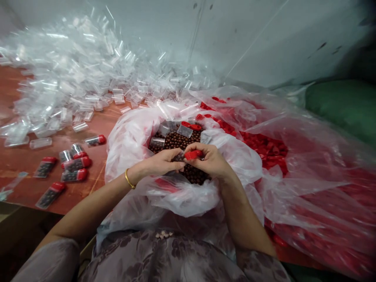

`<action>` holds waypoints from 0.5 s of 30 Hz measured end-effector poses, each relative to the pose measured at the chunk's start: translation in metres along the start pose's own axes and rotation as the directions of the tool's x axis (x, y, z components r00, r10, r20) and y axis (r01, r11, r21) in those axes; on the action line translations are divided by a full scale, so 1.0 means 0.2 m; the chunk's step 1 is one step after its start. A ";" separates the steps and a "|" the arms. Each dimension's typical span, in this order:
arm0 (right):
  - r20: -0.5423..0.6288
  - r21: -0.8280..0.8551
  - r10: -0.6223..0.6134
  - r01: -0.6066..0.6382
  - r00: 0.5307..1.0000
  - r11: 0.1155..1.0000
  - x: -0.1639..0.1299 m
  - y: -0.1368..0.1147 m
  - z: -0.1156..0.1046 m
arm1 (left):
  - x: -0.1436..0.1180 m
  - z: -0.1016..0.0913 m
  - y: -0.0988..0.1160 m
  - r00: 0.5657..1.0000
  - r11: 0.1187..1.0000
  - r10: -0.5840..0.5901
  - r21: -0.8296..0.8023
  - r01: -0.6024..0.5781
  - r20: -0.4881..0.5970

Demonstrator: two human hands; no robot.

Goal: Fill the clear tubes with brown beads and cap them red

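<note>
Indoors, a red cap (193, 154) is pinched by the right hand (215, 161), a clear tube (179, 157) by the left hand (163, 161), both probably light, stiff, best gripped sideways.

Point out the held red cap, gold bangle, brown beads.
Red cap (192, 155), head view: its visible side.
Gold bangle (127, 179), head view: its band.
Brown beads (175, 141), head view: the heap's upper part.

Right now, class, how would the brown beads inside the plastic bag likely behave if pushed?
The brown beads look round and loose, so they would probably roll over one another. They look small, so each is likely light. The plastic bag around them may curb scattering.
</note>
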State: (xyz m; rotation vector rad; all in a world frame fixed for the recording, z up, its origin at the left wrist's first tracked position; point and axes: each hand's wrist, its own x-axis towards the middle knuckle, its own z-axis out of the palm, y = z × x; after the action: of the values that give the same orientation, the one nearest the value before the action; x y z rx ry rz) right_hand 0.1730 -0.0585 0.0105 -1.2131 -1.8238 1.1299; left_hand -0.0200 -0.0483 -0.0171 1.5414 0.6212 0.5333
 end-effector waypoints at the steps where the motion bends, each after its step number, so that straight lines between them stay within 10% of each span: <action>1: 0.011 0.019 0.011 -0.011 1.000 1.000 0.00 0.00 0.00 | 0.00 0.00 0.00 1.000 1.000 0.009 -0.001 -0.009 -0.007; 9: -0.134 0.428 0.187 -0.113 0.973 0.897 -0.01 0.07 0.01 | 0.02 0.02 0.00 0.997 0.942 0.035 -0.330 -0.055 -0.065; 15: -0.251 0.175 0.024 0.021 0.968 0.984 -0.06 0.08 0.04 | 0.02 0.02 0.00 0.994 0.944 0.043 -0.322 -0.073 -0.100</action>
State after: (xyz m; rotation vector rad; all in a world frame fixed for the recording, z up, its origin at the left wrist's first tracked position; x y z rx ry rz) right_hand 0.1769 -0.0697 -0.0074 -1.1944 -1.5007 1.0603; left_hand -0.0151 -0.0492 -0.0166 1.2307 0.5282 0.7177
